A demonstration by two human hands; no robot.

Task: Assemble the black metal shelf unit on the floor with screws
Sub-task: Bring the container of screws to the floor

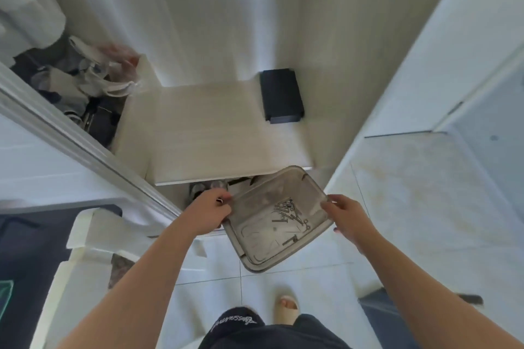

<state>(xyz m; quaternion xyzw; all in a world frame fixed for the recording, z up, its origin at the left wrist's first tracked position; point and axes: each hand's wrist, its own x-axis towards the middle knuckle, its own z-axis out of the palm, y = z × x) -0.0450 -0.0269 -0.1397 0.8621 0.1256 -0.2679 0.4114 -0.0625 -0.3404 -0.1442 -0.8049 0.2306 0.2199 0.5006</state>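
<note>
Writing: white lettering on the black shorts (pixel 236 323), too blurred to read.
Tray (pixel 276 219): shallow, translucent grey plastic, rounded corners, held tilted above the tiled floor (pixel 326 286).
Contents: loose metal screws (pixel 289 214) clustered toward its right half.
Left hand (pixel 211 212): grip closed on the tray's left rim.
Right hand (pixel 344 217): fingers closed on the right rim.
Black metal panel (pixel 280 96): flat, rectangular, on the pale wood-grain shelf (pixel 212 127).
Left compartment: heaped bags (pixel 85 79).

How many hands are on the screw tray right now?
2. The left hand grips the left edge of the clear tray; the right hand holds its right edge. The screws lie loose inside, nearer the right hand.
</note>
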